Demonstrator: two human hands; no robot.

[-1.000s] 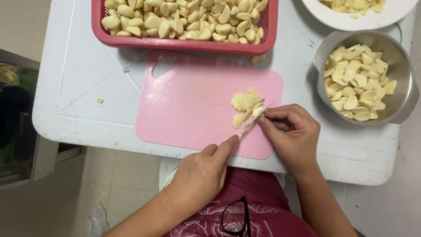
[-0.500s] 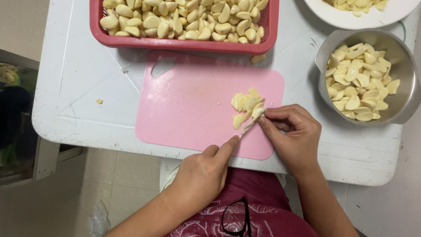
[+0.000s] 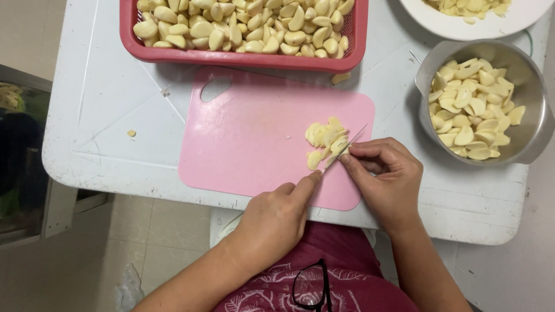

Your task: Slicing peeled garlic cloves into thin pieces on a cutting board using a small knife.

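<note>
While my right hand [image 3: 384, 179] stays closed on the knife [image 3: 345, 149], blade slanting up-right, I note the garlic pile [image 3: 325, 138] just up-left, left hand [image 3: 277, 216] curled empty below it.

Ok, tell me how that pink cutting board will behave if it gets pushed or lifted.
The pink cutting board looks thin and flat, so it probably flexes when lifted by its handle hole. It lies on a smooth white table, so it likely slides. The small pile of garlic pieces on it would probably scatter.
</note>
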